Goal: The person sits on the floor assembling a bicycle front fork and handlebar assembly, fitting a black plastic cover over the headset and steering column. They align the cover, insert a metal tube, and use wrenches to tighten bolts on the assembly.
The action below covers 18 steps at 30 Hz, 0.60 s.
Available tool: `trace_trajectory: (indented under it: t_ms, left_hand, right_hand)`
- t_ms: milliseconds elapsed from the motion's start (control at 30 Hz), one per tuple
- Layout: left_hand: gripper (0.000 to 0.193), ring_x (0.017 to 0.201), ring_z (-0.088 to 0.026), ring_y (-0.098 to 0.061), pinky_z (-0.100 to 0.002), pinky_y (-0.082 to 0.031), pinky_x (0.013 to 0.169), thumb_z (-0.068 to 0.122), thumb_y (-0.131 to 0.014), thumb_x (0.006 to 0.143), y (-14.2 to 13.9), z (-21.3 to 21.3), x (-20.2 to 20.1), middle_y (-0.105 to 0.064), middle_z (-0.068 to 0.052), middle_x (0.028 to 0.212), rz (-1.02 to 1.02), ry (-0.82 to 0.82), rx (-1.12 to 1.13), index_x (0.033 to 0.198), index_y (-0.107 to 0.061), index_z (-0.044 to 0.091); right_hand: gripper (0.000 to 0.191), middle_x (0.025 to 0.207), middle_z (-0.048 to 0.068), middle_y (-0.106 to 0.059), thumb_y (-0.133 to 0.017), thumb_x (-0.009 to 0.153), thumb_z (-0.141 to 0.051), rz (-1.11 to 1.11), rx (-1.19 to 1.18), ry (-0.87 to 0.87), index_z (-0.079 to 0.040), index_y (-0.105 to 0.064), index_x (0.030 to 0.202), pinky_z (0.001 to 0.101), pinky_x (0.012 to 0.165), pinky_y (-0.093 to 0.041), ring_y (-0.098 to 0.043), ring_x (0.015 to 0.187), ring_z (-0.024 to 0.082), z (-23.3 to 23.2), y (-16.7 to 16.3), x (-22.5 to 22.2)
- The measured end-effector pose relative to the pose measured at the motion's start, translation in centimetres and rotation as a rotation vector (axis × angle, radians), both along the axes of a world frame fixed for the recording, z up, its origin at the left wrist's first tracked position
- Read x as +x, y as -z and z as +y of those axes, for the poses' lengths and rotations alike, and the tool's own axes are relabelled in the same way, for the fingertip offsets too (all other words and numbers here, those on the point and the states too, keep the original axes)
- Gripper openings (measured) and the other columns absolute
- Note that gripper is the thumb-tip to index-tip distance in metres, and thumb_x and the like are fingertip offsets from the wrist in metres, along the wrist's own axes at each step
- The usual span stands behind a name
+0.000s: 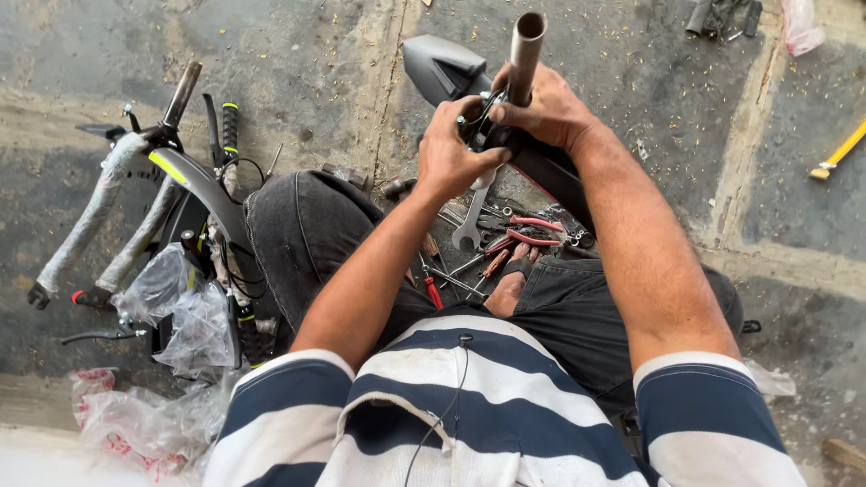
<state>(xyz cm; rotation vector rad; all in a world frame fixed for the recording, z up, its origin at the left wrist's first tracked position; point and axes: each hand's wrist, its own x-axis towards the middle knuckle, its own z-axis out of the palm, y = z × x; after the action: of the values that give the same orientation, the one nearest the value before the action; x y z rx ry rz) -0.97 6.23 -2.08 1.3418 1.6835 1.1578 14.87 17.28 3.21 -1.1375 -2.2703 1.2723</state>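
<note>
Far to your left on the concrete floor [298, 63] lies a bicycle fork [108, 203] wrapped in protective film, with a black mudguard [194, 180] bearing a yellow-green stripe curving across it, black-gripped handlebar parts [230, 126] just behind, and crumpled clear plastic bags [176, 311] nearer to you. Your left knee in dark jeans [307, 234] rises just right of that pile. Your left hand [451, 153] comes next, its fingers [469, 113] curled shut around a small fitting on the black frame piece [442, 63], and a silver spanner [471, 221] hangs down from under that hand; whether the hand grips the spanner itself you cannot tell. Below it, between your legs, a scatter of loose tools [505, 248] lies on the floor, with red-handled pliers among them. Your right hand [546, 113] sits just right of the left, touching it, its fingers wrapped closed around the base of an upright grey metal tube [525, 50] that stands up out of the frame piece. The frame piece runs from far, beyond your hands, down toward your right thigh. Far right on the floor lies a yellow-handled tool [841, 151].
</note>
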Motion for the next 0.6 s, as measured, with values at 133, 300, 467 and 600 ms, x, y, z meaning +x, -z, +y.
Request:
trace_trajectory:
  t_ms: [133,300,467,600]
  left_hand:
    - [0.082,0.105,-0.027,-0.066,-0.038,-0.055,0.091,0.033,-0.099,0.056,-0.2,0.7,0.4,-0.06,-0.009,0.11,-0.059,-0.03,0.025,0.125,-0.064,0.006]
    - [0.072,0.1,-0.025,-0.068,-0.038,-0.055,0.089,0.032,-0.098,0.057,-0.1,1.0,0.9,-0.06,-0.008,0.105,-0.044,-0.048,-0.007,0.119,-0.07,0.006]
    - [0.069,0.098,-0.025,-0.068,-0.038,-0.056,0.087,0.032,-0.098,0.059,0.1,1.1,0.7,-0.06,-0.007,0.103,-0.086,-0.029,0.049,0.118,-0.072,0.007]
    - [0.071,0.098,-0.025,-0.067,-0.037,-0.055,0.087,0.03,-0.099,0.058,0.5,1.1,0.6,-0.06,-0.008,0.102,-0.089,-0.048,0.075,0.118,-0.071,0.007]
  right_hand:
    - [0.086,0.103,0.006,-0.063,-0.078,0.067,-0.083,0.034,-0.071,0.001,-0.009,-0.066,0.11,0.038,0.091,-0.052,-0.063,0.105,0.022,1.1,-0.5,-0.6]
    - [0.084,0.098,0.004,-0.064,-0.079,0.062,-0.08,-0.028,-0.019,-0.015,-0.01,-0.066,0.107,0.039,0.088,-0.054,-0.066,0.101,0.022,1.6,0.2,-0.5]
    - [0.081,0.11,0.009,-0.066,-0.079,0.069,-0.077,-0.136,0.023,-0.011,-0.011,-0.067,0.115,0.042,0.098,-0.052,-0.066,0.112,0.026,1.7,0.7,0.0]
    - [0.096,0.139,0.016,-0.057,-0.073,0.076,-0.08,-0.062,0.026,-0.006,-0.012,-0.057,0.143,0.0488,0.109,-0.043,-0.054,0.132,0.032,1.5,-0.3,3.3]
